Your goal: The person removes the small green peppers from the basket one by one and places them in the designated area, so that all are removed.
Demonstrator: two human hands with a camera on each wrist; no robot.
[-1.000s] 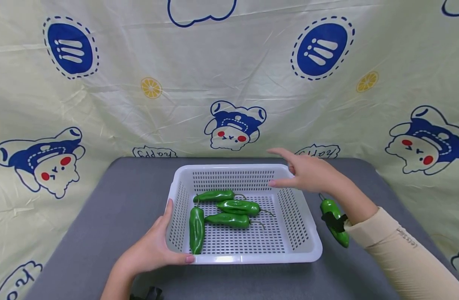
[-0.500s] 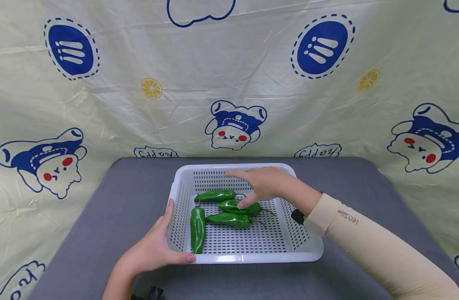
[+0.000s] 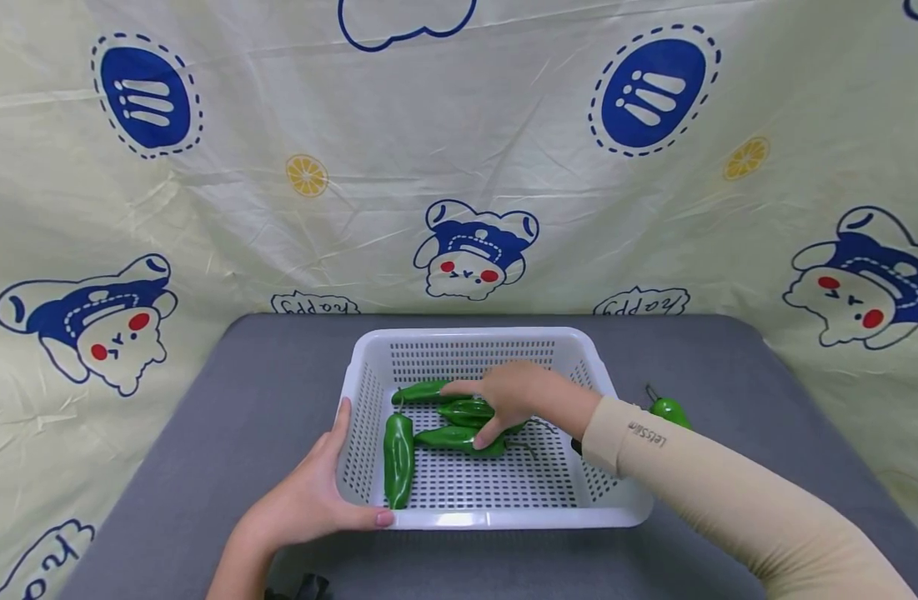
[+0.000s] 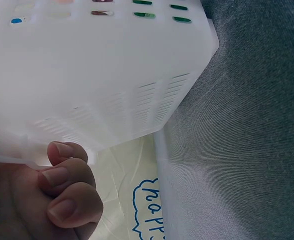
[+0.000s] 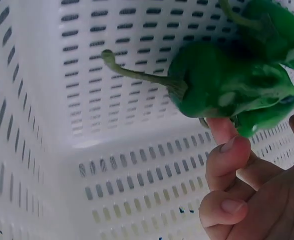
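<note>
A white perforated plastic basket [image 3: 443, 518] holds several glossy green chili peppers. My left hand [image 3: 308, 487] grips its near-left corner, thumb over the front rim, fingers at the left side. Inside the basket, my right hand [image 3: 520, 392] reaches over the peppers with thumb and forefinger spread. The middle pepper [image 3: 464, 411] lies between them, partly covered by the hand. The back pepper [image 3: 421, 392] is near the forefinger, the front pepper [image 3: 447, 437] under the thumb. In the right wrist view a fingertip meets a stemmed pepper [image 5: 211, 82]; the thumb stands apart. One pepper [image 3: 398, 458] lies lengthwise at left.
Another green pepper [image 3: 669, 411] lies on the grey table [image 3: 203, 450] right of the basket, partly behind the right sleeve [image 3: 699, 475]. A patterned cloth [image 3: 278, 242] hangs behind the table's far edge.
My right hand has moved left and down, from above the basket's right rim into the basket among the peppers. The left hand keeps its hold on the corner.
</note>
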